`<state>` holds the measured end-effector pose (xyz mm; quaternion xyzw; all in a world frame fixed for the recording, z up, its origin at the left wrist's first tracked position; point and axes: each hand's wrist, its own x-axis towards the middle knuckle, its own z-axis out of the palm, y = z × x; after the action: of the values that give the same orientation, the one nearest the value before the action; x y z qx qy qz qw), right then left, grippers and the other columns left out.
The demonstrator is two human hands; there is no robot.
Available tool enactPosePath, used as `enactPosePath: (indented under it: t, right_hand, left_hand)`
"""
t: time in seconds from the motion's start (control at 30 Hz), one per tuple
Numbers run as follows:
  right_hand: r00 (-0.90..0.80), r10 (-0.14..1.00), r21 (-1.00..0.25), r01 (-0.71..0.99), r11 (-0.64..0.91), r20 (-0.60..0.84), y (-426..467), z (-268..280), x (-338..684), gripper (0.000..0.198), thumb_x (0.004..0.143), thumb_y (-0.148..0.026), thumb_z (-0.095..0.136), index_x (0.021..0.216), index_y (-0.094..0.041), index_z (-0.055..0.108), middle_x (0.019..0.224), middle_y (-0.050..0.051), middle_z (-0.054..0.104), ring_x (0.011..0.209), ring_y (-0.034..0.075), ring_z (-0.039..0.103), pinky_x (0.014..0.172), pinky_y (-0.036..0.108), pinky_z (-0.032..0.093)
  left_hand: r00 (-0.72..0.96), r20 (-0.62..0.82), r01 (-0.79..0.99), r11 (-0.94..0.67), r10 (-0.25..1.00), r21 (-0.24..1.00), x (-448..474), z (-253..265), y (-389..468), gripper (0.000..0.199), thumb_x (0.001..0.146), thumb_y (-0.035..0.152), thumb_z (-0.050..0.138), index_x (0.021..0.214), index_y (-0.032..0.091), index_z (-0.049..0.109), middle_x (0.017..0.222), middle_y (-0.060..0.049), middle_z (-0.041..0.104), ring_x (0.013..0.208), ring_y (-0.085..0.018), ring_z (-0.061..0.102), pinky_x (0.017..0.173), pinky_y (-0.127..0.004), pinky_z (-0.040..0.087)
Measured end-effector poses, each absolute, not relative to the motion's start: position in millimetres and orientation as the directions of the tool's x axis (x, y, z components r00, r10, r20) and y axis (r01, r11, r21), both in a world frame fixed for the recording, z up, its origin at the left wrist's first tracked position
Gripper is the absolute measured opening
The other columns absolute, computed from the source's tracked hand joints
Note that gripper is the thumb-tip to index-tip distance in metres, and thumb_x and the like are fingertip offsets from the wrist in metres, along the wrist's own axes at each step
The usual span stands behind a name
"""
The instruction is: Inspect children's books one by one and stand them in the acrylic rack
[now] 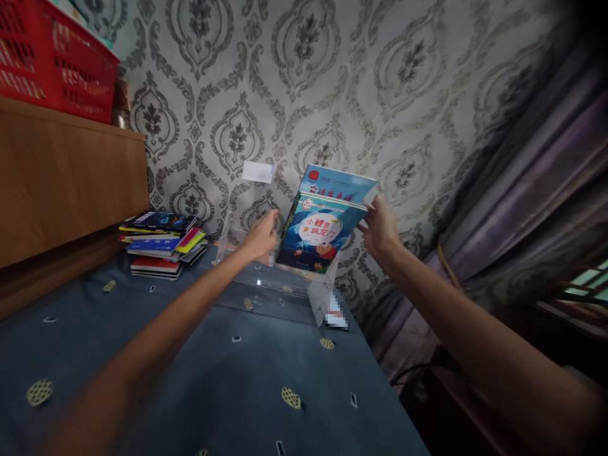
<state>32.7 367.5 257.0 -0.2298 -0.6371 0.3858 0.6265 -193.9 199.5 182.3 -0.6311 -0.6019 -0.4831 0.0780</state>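
Observation:
Two picture books stand upright, leaning back, in a clear plastic book rack [266, 282] near the wall. In front is a dark blue picture book [316, 237] with a white title circle. Behind it rises a lighter blue book [338, 183], its lower part hidden. My right hand [381, 229] grips the right edge of the books, with its fingertips partly behind them. At their left edge is my left hand [260, 238], its fingers curled closed; what they pinch is hidden. A white label [258, 171] shows on the rack's clear back panel.
A stack of books [164, 244] lies on the dark patterned tablecloth [199, 361], beside a wooden cabinet [71, 183]. On the cabinet sits a red plastic basket [57, 63]. A small white item [336, 311] is right of the rack. Purple curtains [503, 215] hang at right.

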Motion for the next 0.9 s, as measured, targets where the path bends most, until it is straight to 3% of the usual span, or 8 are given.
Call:
enactPosePath:
  t: [0.07,0.17,0.23,0.33,0.4,0.5,0.67,0.9]
  right_hand:
    - [-0.008,0.819,-0.807,-0.174,0.565,0.574,355.7,232.2,41.8,0.027,0.087,-0.049,0.054,0.088,-0.022,0.058,0.09,0.002,0.065,0.082,0.016,0.063,0.064,0.025,0.047]
    - [-0.006,0.807,-0.8,-0.138,0.584,0.591,315.4,177.2,49.7,0.029,0.078,-0.044,0.067,0.095,-0.021,0.063,0.096,0.004,0.067,0.092,0.02,0.062,0.076,0.031,0.049]
    - [-0.26,0.701,-0.737,-0.07,0.672,0.664,275.6,134.4,47.5,0.03,0.081,-0.047,0.065,0.098,-0.022,0.065,0.099,0.006,0.068,0.093,0.022,0.062,0.082,0.035,0.05]
    - [-0.624,0.548,-0.729,-0.051,0.682,0.556,212.8,75.2,32.0,0.025,0.089,-0.045,0.059,0.094,-0.022,0.068,0.096,0.006,0.068,0.09,0.02,0.062,0.079,0.033,0.05]
    - [-0.748,0.466,-0.775,-0.101,0.624,0.473,181.2,45.2,18.1,0.029,0.094,-0.043,0.053,0.083,-0.02,0.068,0.091,0.006,0.067,0.089,0.02,0.061,0.078,0.032,0.049]
    - [-0.844,0.448,-0.909,-0.101,0.404,0.293,159.8,16.2,4.7,0.041,0.091,-0.052,0.056,0.069,-0.018,0.061,0.067,0.0,0.057,0.064,0.014,0.055,0.062,0.028,0.047]
    - [-0.967,0.253,-0.995,-0.064,-0.078,0.042,163.5,-2.3,12.6,0.056,0.066,-0.065,0.078,0.084,-0.014,0.067,0.063,-0.002,0.061,0.054,0.011,0.057,0.05,0.023,0.044]
    - [-0.935,0.347,-0.99,-0.111,-0.091,0.073,150.7,-2.7,27.7,0.053,0.071,-0.067,0.075,0.081,-0.019,0.056,0.05,-0.013,0.044,0.036,0.003,0.032,0.035,0.017,0.025]
  left_hand:
    - [-0.21,0.694,0.85,-0.223,0.688,0.478,-199.3,161.5,171.0,0.038,0.071,0.002,0.044,0.101,0.018,0.062,0.108,-0.008,0.067,0.106,-0.023,0.062,0.099,-0.038,0.047]
    - [-0.23,0.64,0.848,-0.172,0.734,0.502,-195.0,125.7,129.8,0.019,0.07,0.005,0.042,0.07,0.02,0.054,0.074,-0.003,0.059,0.079,-0.02,0.059,0.081,-0.034,0.05]
    - [-0.221,0.612,0.845,-0.164,0.76,0.509,-179.7,101.3,109.6,0.017,0.071,0.007,0.043,0.073,0.021,0.053,0.072,-0.001,0.057,0.072,-0.019,0.058,0.073,-0.032,0.049]
    - [-0.156,0.55,0.837,-0.186,0.82,0.514,-147.4,66.2,91.3,0.022,0.076,0.012,0.046,0.094,0.021,0.056,0.091,-0.004,0.063,0.086,-0.021,0.061,0.079,-0.034,0.049]
    - [-0.112,0.489,0.816,-0.2,0.865,0.542,-130.6,44.6,83.7,0.027,0.078,0.015,0.047,0.103,0.022,0.055,0.101,-0.006,0.065,0.097,-0.024,0.062,0.086,-0.037,0.049]
    - [-0.108,0.393,0.747,-0.186,0.913,0.638,-122.6,17.3,74.3,0.031,0.076,0.016,0.047,0.106,0.022,0.055,0.106,-0.007,0.067,0.099,-0.024,0.064,0.087,-0.037,0.049]
    - [-0.175,0.289,0.7,-0.087,0.941,0.708,-128.9,-4.8,61.4,0.023,0.081,0.033,0.055,0.101,0.022,0.058,0.099,-0.006,0.07,0.094,-0.026,0.065,0.085,-0.039,0.05]
    - [-0.128,0.352,0.792,-0.118,0.927,0.599,-109.9,-2.1,56.7,0.027,0.093,0.043,0.045,0.094,0.024,0.063,0.093,-0.007,0.069,0.091,-0.028,0.063,0.084,-0.042,0.048]
